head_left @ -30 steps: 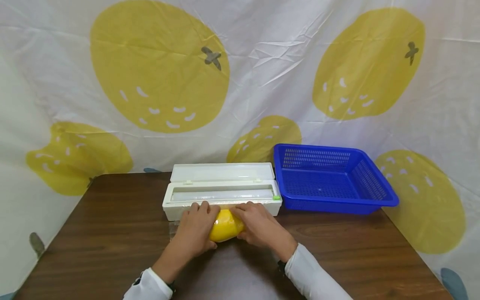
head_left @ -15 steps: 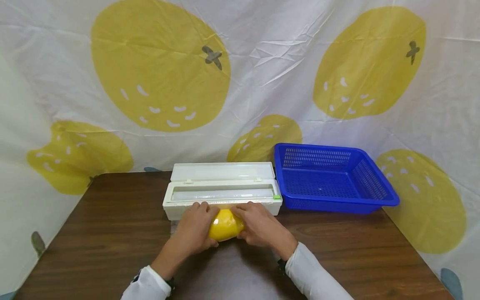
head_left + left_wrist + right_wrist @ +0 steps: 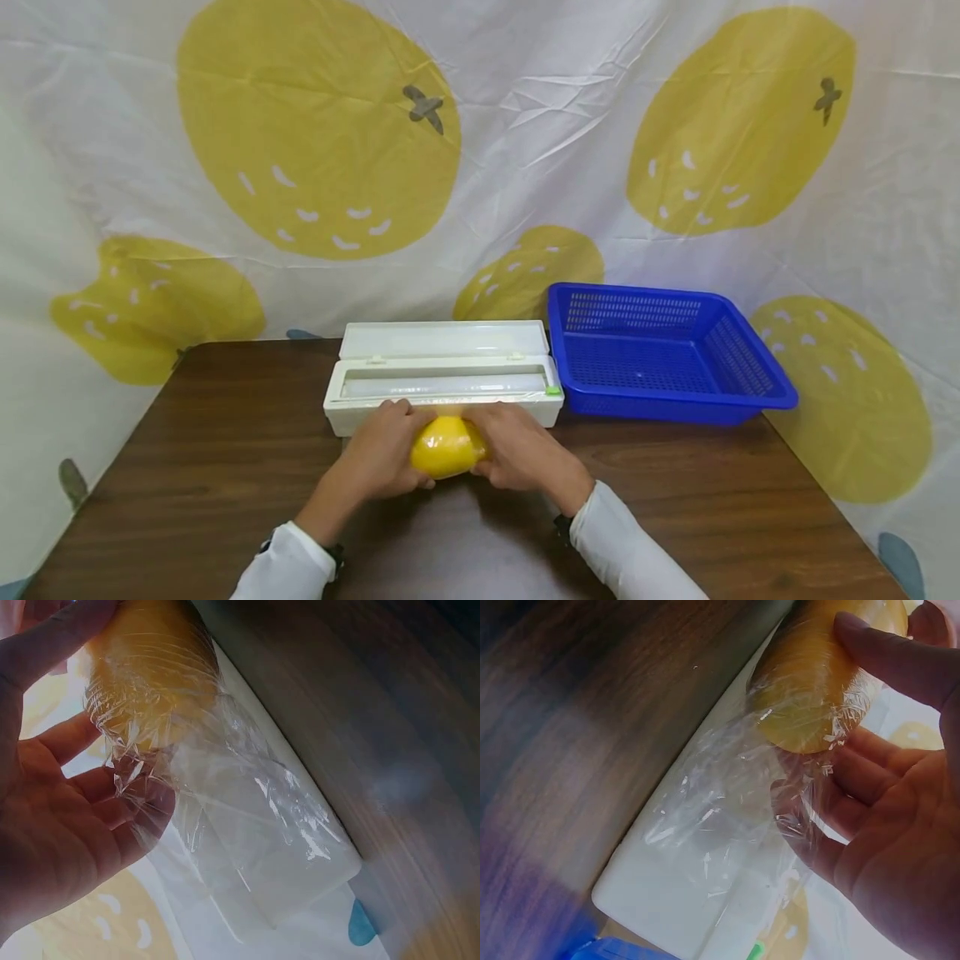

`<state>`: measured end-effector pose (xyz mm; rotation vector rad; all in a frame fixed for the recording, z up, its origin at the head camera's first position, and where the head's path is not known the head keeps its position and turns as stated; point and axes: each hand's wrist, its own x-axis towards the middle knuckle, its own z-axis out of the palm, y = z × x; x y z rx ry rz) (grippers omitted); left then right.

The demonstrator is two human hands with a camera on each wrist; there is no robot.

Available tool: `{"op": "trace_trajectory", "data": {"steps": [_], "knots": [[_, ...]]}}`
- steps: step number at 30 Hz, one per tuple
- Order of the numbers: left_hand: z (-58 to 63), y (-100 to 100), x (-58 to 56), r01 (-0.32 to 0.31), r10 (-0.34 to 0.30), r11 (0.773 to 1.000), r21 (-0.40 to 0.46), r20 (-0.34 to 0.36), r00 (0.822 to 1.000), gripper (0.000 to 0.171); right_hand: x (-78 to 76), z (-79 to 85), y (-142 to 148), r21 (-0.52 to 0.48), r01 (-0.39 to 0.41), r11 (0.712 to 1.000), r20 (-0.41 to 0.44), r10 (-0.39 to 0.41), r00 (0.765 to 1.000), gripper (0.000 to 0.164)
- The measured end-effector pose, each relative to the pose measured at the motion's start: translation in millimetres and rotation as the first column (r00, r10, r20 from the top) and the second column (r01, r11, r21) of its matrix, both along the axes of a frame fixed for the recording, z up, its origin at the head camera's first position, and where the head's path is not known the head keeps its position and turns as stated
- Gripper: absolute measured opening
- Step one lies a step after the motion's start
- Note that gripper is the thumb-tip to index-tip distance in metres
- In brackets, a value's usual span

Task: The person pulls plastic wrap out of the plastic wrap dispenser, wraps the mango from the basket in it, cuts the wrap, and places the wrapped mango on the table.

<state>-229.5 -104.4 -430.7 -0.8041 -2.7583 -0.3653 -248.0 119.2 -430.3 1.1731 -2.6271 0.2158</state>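
Note:
A smooth yellow oval fruit-like thing [image 3: 447, 447] is held between both hands in front of the white cling film dispenser [image 3: 363, 417]. Clear cling film [image 3: 300, 825] lies wrinkled and tight over its surface, with loose film trailing off both ends. My left hand [image 3: 382, 454] grips its left end, thumb on the near side and fingers curled behind into the film. From the right, my right hand [image 3: 517, 450] holds the other end the same way; its thumb presses the yellow surface in the right wrist view. The dispenser's lid [image 3: 446, 337] is up, showing the film roll [image 3: 442, 384].
A blue plastic basket [image 3: 675, 404] stands just right of the dispenser at the back of the brown wooden table [image 3: 225, 467]. Behind the table hangs a white cloth [image 3: 517, 167] printed with yellow fruit. A small green piece [image 3: 552, 390] sits at the dispenser's right end.
The yellow thing has turned slightly and shifted a little left between the hands. My left hand and forearm have moved slightly left. The right hand stays nearly in place.

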Motion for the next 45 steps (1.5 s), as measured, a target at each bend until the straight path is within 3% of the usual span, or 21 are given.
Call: {"op": "trace_trajectory", "data": {"steps": [7,11,18,29,45], "knots": [[2.1,0,-0.1,0.006,-0.005,1.000,-0.008,0.032,0.999,0.079,3.2,0.7,-1,-0.062,0.027,0.998,0.089,-0.022,0.996,0.047],[1.9,0,-1.2,0.015,-0.014,1.000,-0.009,0.040,0.999,0.079,5.8,0.9,-2,-0.075,0.030,0.997,0.079,-0.025,0.997,0.044],[-1.9,-2,-5.8,0.043,-0.043,0.999,0.016,0.051,0.998,0.076,6.5,1.9,-1,-0.013,0.064,0.998,0.029,-0.063,0.998,0.043],[1.9,-6,-12.0,0.106,-0.118,0.988,0.116,0.111,0.987,0.059,2.6,6.5,2,-0.057,0.020,0.998,0.036,-0.018,0.999,0.033],[0.7,-12,-13.6,0.120,-0.139,0.985,0.122,0.164,0.977,0.064,2.0,5.7,3,-0.056,0.001,0.998,0.054,0.002,0.999,0.030]]}}
